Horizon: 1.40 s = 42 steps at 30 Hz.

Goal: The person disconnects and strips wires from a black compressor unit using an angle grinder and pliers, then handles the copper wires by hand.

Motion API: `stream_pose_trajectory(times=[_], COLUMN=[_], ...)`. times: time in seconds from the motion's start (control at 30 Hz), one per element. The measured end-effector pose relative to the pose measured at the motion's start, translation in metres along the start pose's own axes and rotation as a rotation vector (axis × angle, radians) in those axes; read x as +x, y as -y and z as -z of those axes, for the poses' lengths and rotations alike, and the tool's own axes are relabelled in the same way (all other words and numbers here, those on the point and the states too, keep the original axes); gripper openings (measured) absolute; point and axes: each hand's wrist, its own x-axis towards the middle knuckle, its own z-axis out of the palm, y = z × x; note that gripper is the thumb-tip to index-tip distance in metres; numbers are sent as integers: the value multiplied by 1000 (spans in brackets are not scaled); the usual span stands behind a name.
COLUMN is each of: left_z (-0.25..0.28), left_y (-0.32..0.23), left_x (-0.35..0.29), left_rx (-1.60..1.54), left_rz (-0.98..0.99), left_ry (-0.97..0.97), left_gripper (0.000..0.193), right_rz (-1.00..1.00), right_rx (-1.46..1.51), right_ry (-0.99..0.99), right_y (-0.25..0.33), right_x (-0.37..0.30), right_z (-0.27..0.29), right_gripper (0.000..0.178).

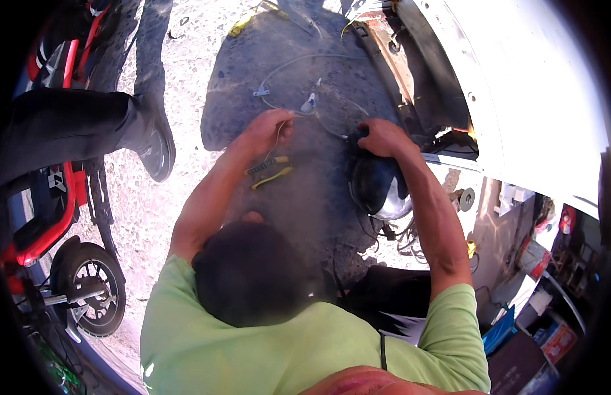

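Close together in a pinch, the fingers of my left hand (pixel 271 133) hold a thin pale wire (pixel 279 139), whose loose end hangs beneath the palm. My right hand (pixel 382 139) curls over the top of a black rounded housing (pixel 371 181) with a shiny lower part, which looks like a lamp. From near its top a thin cable (pixel 331 131) runs toward a small white connector (pixel 308 104) lying beyond my hands. Farther off, another pale wire (pixel 299 60) curves across the ground with a small light tab (pixel 261 93) on it. Two slim tools, one a yellow-handled tool (pixel 272 178), lie below my left hand.
At the left, a person's dark shoe (pixel 157 148) stands near a red scooter (pixel 72 197) and a small wheel (pixel 91 289). A white panel (pixel 509 85) rises at the right, with boxes and clutter (pixel 535 316) below it. Dark cables (pixel 410 243) lie beside the housing.
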Motion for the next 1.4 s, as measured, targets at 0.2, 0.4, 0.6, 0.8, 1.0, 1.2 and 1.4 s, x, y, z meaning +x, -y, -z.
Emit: stream_pose_trajectory(times=[0.2,0.4,0.6,0.8,1.0,1.2,1.4], left_z=[9,3,-14,-28,-38,-31,-29], left_y=[17,33,32,30,21,19,25], left_x=[-11,-21,-33,-44,-46,-36,-6], left_rx=[175,271,392,578,728,1122,1442], left_rz=[30,62,54,-62,-145,-550,-792], left_ry=[-79,-195,-190,-195,-338,-582,-500], left_gripper=[21,19,23,24,26,26,24], right_rz=[-20,-10,729,952,877,827,1091], right_rx=[36,457,855,840,869,848,874], right_ry=[-6,-205,-268,-241,-203,-214,-99], right_y=[3,41,119,149,140,133,111], right_x=[5,-24,-130,-188,-205,-221,-220], right_z=[0,29,114,135,135,141,136], right_gripper=[47,58,80,98,87,77,60])
